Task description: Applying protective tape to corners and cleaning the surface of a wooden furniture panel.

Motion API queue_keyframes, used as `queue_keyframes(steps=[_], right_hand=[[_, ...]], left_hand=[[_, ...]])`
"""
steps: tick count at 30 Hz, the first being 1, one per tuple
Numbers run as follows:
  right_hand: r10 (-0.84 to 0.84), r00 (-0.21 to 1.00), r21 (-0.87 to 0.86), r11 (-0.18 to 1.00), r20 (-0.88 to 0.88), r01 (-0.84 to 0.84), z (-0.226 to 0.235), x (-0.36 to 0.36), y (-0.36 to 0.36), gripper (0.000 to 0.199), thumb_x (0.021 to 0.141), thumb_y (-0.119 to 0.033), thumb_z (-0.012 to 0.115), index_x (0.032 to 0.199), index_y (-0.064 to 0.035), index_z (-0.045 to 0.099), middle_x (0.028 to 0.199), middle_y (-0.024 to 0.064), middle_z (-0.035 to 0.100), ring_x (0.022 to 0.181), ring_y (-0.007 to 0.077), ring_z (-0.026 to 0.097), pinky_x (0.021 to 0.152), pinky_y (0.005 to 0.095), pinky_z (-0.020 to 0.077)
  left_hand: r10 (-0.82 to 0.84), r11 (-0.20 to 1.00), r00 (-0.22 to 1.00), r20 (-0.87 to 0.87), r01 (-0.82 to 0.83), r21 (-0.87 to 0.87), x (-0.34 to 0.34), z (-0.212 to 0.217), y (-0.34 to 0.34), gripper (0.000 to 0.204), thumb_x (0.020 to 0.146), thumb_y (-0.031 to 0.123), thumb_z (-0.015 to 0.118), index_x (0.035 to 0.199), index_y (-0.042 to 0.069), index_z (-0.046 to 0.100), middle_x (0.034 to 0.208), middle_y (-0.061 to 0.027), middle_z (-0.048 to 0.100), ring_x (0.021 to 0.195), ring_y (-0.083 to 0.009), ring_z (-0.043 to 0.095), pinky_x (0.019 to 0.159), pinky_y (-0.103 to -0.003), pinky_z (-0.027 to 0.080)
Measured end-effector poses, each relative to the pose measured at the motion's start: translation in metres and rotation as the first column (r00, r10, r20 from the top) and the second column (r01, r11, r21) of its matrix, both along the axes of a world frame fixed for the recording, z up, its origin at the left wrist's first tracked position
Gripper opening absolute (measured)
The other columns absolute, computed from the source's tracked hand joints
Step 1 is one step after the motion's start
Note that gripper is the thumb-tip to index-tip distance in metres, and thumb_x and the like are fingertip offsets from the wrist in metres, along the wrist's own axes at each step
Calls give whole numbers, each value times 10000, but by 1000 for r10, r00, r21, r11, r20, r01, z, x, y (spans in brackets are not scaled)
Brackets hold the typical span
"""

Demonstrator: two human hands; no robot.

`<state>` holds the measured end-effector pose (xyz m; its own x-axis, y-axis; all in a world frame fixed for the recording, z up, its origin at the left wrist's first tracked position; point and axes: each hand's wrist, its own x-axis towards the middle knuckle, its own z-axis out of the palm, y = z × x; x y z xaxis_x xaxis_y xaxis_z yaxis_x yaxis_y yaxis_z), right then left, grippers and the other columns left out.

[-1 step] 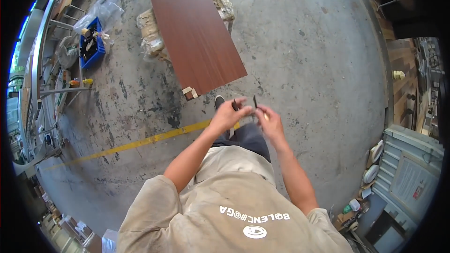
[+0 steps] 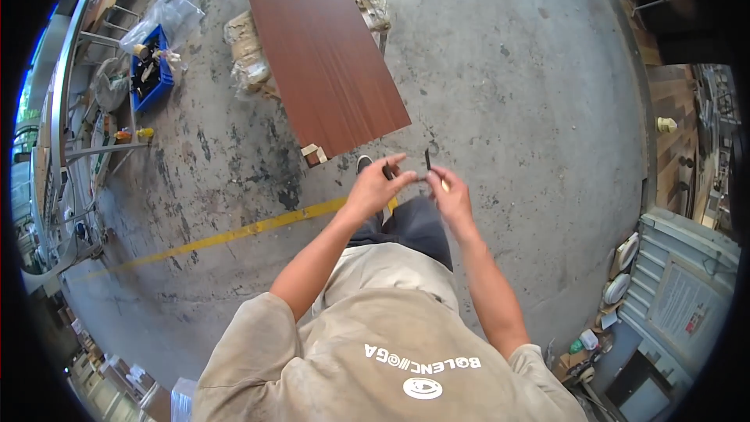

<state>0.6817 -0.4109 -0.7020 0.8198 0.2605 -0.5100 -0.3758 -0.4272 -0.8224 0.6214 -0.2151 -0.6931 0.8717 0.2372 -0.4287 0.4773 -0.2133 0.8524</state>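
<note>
Both hands are raised close together in front of my body, short of the near end of a long reddish-brown wood-grain board (image 2: 328, 62). My left hand (image 2: 376, 189) is closed round a small dark piece (image 2: 387, 171), most of it hidden by the fingers. My right hand (image 2: 451, 194) pinches a thin black strip-like thing (image 2: 427, 159) that points up and away. Something small and pale (image 2: 445, 185) shows between the right fingers. The fingertips of the two hands nearly meet. A small brown block with pale tape (image 2: 314, 155) sits at the board's near left corner.
Plastic-wrapped bundles (image 2: 248, 51) flank the board. A blue crate (image 2: 154, 82) holding dark items is on the left, near a metal frame (image 2: 58, 101). A yellow line (image 2: 258, 228) crosses the concrete floor. At the right stands a grey-green ribbed cabinet (image 2: 680, 281).
The thin black thing in my right hand has come up slightly and shows more clearly. My left hand stays in nearly the same place. The view has shifted a little.
</note>
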Motion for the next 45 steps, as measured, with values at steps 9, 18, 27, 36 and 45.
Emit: queue_keyframes(steps=[9,18,27,36,45], right_hand=[[-111,955,-39,994,-273,105,-138,115,60,453,945,-358,739,1231,-8,722,959,66,769,716,126,659,671,275,530],[-26,923,-60,998,-385,4,-152,125,69,377,923,-308,774,1183,-36,743,930,74,764,768,96,668,698,273,544],[305,908,38,951,-288,-308,-180,165,51,500,824,-407,853,1129,-38,708,896,52,729,757,144,677,712,290,542],[377,907,25,925,-185,-380,-171,197,10,534,895,-349,791,1288,-40,603,866,40,693,693,117,628,664,297,524],[385,917,43,923,-105,-382,-168,217,-22,433,926,-163,745,1320,-72,590,790,9,631,680,110,588,659,287,503]], left_hand=[[-64,873,997,33,40,486,68,-69,9,416,856,235,808,1250,142,713,1100,-72,658,1009,-273,654,835,-388,550],[205,750,967,149,-253,611,94,-153,-23,224,819,130,828,1038,144,785,987,-30,652,916,-231,624,761,-363,534],[343,723,926,156,-366,585,101,-161,-45,258,798,77,829,1046,129,786,1049,-37,642,969,-229,605,835,-345,492],[445,767,889,110,-442,465,110,-155,-40,212,828,101,812,1035,84,770,1025,-60,658,967,-229,627,852,-342,504],[325,758,944,50,-291,584,118,-140,-40,520,713,160,924,1185,94,715,1098,-90,610,1027,-248,620,856,-355,530]])
